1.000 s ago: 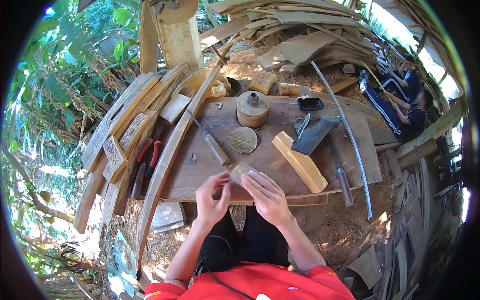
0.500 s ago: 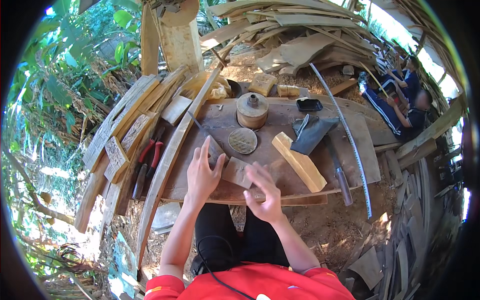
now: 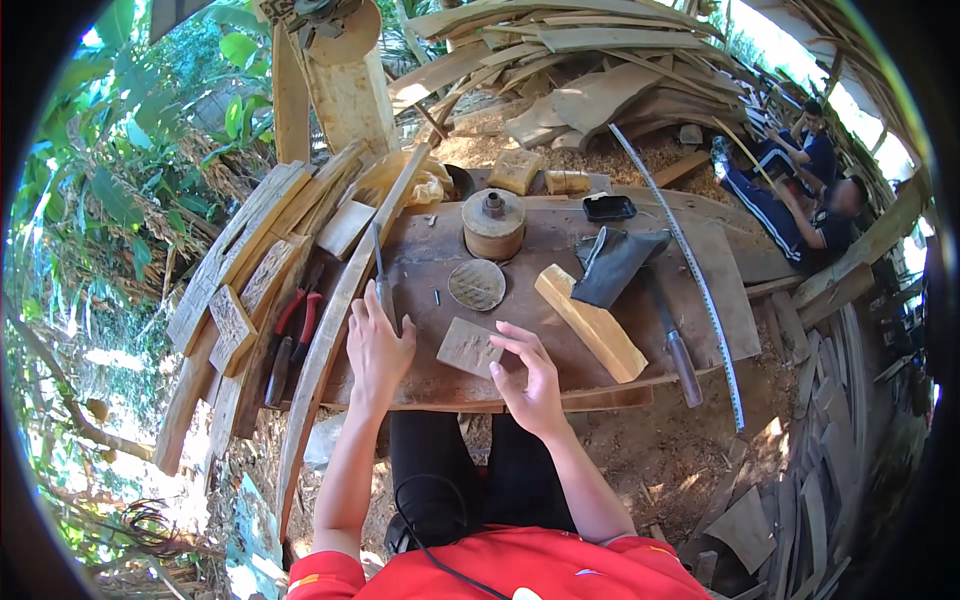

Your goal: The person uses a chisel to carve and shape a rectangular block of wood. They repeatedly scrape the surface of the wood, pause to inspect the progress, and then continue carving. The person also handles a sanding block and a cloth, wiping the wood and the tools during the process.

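My left hand [image 3: 378, 350] is around the handle of a long, narrow metal tool [image 3: 380, 258], at the bench's left side. My right hand [image 3: 525, 385] has curved, separated fingers at the right edge of a flat square wood block [image 3: 463, 345]; whether they touch it is unclear. Above the block lie a round flat disc [image 3: 477, 285] and a small dark pin [image 3: 437, 297]. A round wooden container [image 3: 493, 230] sits behind them. To the right lie a yellowish wood piece [image 3: 590, 323], a grey-black folded item [image 3: 618, 266], a dark-handled blade [image 3: 682, 365] and a long measuring strip [image 3: 690, 255].
The bench [image 3: 730, 300] has red-handled pliers [image 3: 308, 320] and stacked planks [image 3: 235, 250] at left, plus a black tray [image 3: 609, 208]. Behind are piled boards [image 3: 590, 100] and an upright post [image 3: 355, 100]. Two people [image 3: 815, 225] sit at the right, holding a yellow stick.
My hands have moved apart from over the block, which now lies flat. My left hand has gone leftward, and the long tool has shifted left with it.
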`<action>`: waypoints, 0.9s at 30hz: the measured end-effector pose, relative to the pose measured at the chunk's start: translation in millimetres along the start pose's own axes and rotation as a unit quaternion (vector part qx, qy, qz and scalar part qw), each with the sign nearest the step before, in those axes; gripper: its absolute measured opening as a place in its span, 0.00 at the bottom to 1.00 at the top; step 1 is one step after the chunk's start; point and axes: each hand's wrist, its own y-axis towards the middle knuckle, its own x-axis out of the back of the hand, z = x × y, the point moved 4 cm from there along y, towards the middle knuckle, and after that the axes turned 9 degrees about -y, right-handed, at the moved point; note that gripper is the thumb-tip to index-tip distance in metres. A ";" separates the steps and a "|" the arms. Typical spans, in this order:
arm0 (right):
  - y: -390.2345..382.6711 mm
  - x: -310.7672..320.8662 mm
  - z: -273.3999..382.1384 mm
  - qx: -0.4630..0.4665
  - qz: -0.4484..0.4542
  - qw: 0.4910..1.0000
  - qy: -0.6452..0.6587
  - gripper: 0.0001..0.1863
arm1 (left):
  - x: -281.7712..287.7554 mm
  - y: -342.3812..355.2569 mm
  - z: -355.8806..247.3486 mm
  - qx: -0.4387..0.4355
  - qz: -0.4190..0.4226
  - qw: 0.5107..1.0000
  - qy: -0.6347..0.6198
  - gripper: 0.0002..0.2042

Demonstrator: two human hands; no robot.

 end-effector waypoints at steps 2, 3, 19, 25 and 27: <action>-2.0 10.7 4.2 0.012 -0.045 0.998 -0.030 0.16 | 5.2 4.9 -13.0 -0.068 -0.053 0.996 0.008 0.28; -4.6 18.6 8.2 0.017 -0.068 0.997 -0.046 0.16 | 8.6 4.9 -20.2 -0.115 -0.074 0.991 0.012 0.25; -26.7 120.7 -28.6 -0.145 -0.078 0.894 -0.418 0.32 | -54.2 49.7 -22.0 -0.093 0.149 0.982 0.065 0.11; -19.5 90.6 -27.6 -0.159 -0.130 0.974 0.090 0.32 | -40.4 52.4 -23.5 -0.072 0.142 0.978 -0.135 0.07; -6.2 81.8 -32.1 -0.125 -0.125 0.957 0.232 0.37 | -30.2 43.7 -41.0 0.031 0.159 0.939 -0.305 0.05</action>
